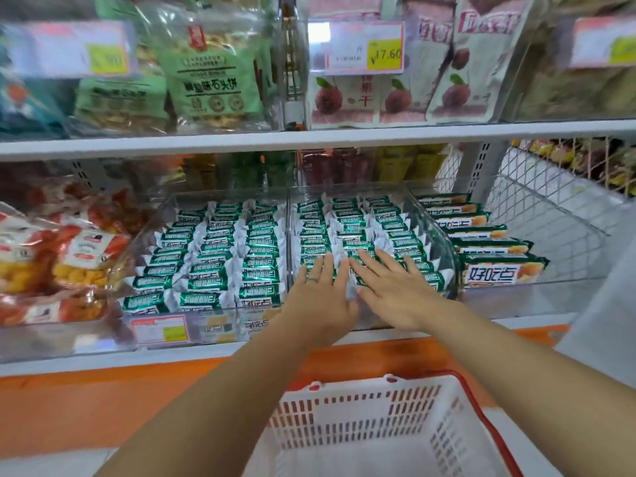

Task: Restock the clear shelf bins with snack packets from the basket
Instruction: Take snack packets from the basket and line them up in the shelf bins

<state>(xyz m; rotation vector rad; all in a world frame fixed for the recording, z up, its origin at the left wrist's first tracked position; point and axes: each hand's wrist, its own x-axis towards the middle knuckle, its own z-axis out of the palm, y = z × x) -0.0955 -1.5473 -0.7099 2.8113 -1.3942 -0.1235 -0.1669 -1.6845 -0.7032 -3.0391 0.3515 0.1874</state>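
Two clear shelf bins hold tidy rows of green-and-white snack packets: the left bin (151, 232) and the right bin (444, 235). My left hand (321, 297) lies flat, fingers straight, on the front packets (385, 232) of the right bin. Beside it, my right hand (395, 292) also presses flat on the front rows with fingers spread. Neither hand holds a packet. The white basket (361, 414) with a red handle sits below the shelf, and I see nothing inside the visible part.
A third bin (516, 287) at the right holds larger green-and-orange packets (492, 246). Red and yellow snack bags (58, 266) fill the bin at the left. An upper shelf (309, 136) carries bagged goods and price tags. White wire racks (550, 201) stand at the far right.
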